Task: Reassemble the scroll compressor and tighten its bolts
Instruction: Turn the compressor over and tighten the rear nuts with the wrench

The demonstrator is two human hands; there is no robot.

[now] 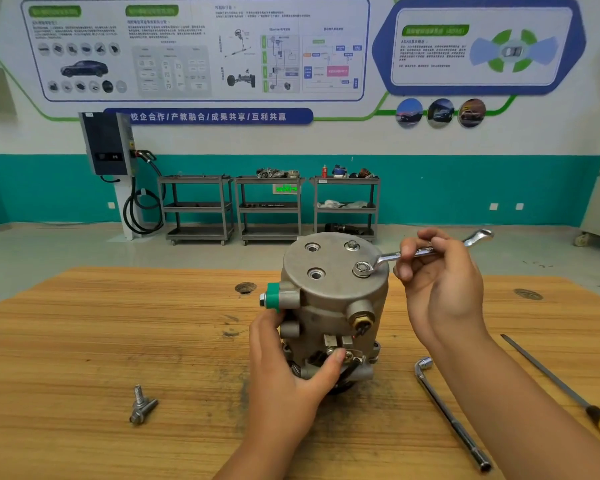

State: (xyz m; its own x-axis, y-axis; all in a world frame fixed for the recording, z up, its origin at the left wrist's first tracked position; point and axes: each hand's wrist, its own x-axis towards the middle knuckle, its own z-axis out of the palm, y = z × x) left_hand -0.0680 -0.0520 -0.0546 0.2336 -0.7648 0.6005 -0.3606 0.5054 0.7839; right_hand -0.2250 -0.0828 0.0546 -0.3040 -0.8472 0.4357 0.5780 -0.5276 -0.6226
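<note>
1. The compressor [329,306] stood upright in the middle of the bench [84,341]. It was a gray metal can with a flat round top and a green cap [273,296] on its left side.
2. The top had four holes. A far bolt [352,244] and a near bolt [362,268] sat in two of them. The other two holes [316,273] were open.
3. The right hand [440,271] had its grip clamped on a wrench [426,252]. The wrench's end sat on the near bolt.
4. The left hand [291,358] had its grip clamped low on the compressor, with the thumb on the front.
5. Three carts [271,206] stood by the wall, far behind. Two had parts on top, too small to tell.
6. Two loose bolts [141,407] lay touching each other on the left, well apart from the compressor.
7. A socket bar [451,417] lay on the right, under the right arm. A file [551,375] with a yellow handle lay near the bench's right edge.
8. The bench's far edge ran just behind the compressor.
</note>
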